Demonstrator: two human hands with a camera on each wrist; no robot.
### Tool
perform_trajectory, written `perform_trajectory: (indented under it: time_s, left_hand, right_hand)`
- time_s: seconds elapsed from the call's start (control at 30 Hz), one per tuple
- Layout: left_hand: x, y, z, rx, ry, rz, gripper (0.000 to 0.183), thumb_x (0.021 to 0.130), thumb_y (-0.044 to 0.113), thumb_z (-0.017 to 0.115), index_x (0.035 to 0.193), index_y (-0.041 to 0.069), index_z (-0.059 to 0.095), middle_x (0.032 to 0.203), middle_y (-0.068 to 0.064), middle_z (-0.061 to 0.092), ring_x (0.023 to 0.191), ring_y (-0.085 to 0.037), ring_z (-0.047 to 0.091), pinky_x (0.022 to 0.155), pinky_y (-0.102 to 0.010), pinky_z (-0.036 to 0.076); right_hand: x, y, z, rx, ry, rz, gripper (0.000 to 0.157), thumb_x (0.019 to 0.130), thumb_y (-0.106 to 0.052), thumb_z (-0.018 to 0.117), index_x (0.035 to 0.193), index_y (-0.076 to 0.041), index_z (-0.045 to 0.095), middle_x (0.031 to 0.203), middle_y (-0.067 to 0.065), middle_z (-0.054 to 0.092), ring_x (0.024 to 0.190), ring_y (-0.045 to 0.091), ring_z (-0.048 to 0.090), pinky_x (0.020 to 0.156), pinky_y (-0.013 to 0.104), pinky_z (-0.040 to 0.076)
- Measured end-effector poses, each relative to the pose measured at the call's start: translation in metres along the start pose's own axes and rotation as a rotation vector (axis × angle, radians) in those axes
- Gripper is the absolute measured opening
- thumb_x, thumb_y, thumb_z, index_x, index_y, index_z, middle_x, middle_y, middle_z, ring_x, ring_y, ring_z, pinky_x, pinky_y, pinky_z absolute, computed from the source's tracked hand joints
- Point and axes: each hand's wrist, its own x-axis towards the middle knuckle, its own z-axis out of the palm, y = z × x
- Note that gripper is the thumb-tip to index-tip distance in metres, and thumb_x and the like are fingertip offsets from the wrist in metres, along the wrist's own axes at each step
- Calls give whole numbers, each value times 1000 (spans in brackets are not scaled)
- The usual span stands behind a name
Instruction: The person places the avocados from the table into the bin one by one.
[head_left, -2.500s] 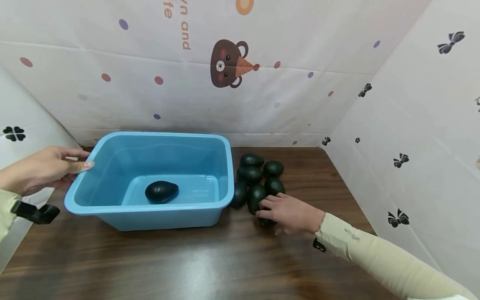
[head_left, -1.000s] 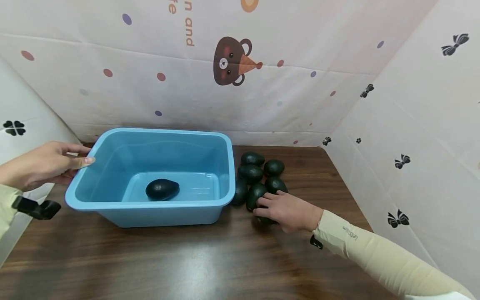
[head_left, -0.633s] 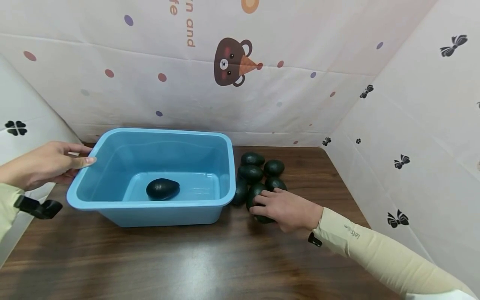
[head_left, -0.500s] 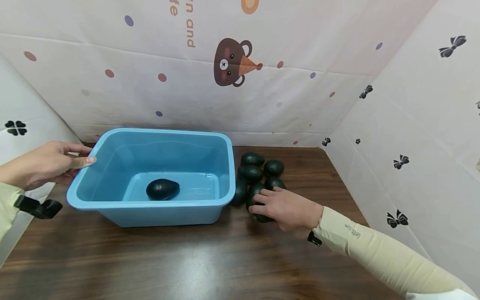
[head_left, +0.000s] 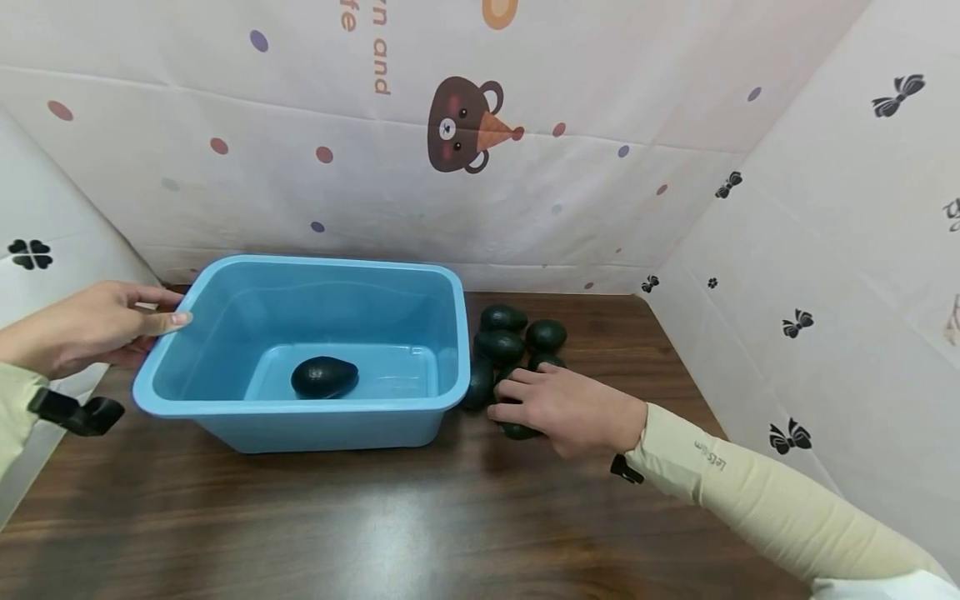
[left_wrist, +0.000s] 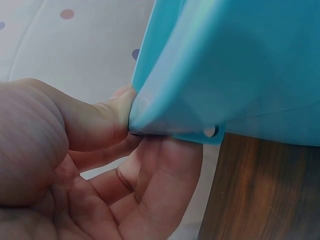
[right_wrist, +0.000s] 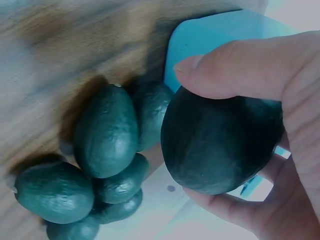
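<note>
My left hand [head_left: 101, 327] pinches the left rim of a light blue plastic tub [head_left: 300, 408], thumb on top and fingers curled beneath, as the left wrist view shows closely. One dark green avocado [head_left: 324, 377] lies on the tub's floor. To the right of the tub, my right hand [head_left: 568, 408] grips another avocado [right_wrist: 215, 145] between thumb and fingers at the near side of a heap. In the right wrist view, this avocado appears in front of several other avocados [right_wrist: 106, 132] resting on the wood. The hand partly covers the heap in the head view.
The dark wooden table [head_left: 315, 525] runs along the front. A white printed sheet [head_left: 600, 225] hangs behind the tub, and further white sheets [head_left: 847, 350] close off both sides. The heap of avocados [head_left: 500, 347] sits right against the tub's right side.
My right hand has moved slightly left and away from me, bringing the gripped avocado with it. The left hand keeps its hold on the rim, and the tub stays in place.
</note>
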Motion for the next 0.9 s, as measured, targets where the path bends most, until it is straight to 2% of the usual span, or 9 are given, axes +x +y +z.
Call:
perform_trajectory:
  time_s: [0.2, 0.43, 0.9]
  left_hand:
    - [-1, 1, -1, 3, -5, -1, 72, 113, 27, 47, 153, -24, 15, 92, -7, 75, 82, -22, 74, 75, -48, 66]
    - [3, -5, -1, -5, 0, 8, 72, 112, 32, 49, 153, -21, 21, 94, -7, 76, 83, -23, 75, 75, -48, 67]
    - [2, -6, -2, -7, -25, -4, 75, 112, 34, 47, 154, -21, 18, 97, -8, 77, 85, -24, 75, 77, -48, 66]
  right_hand:
    - [3, -3, -10, -17, 30, -26, 55, 85, -15, 84, 134, -25, 62, 124, -4, 63, 112, 17, 58, 79, 35, 53]
    - [6, -6, -23, -39, 50, -39, 57, 82, -19, 86, 133, -26, 61, 123, -5, 63, 113, 17, 56, 79, 35, 54]
    - [11, -10, -46, -7, 23, -32, 56, 88, -19, 80, 138, -28, 56, 130, -7, 60, 117, 16, 54, 85, 35, 51]
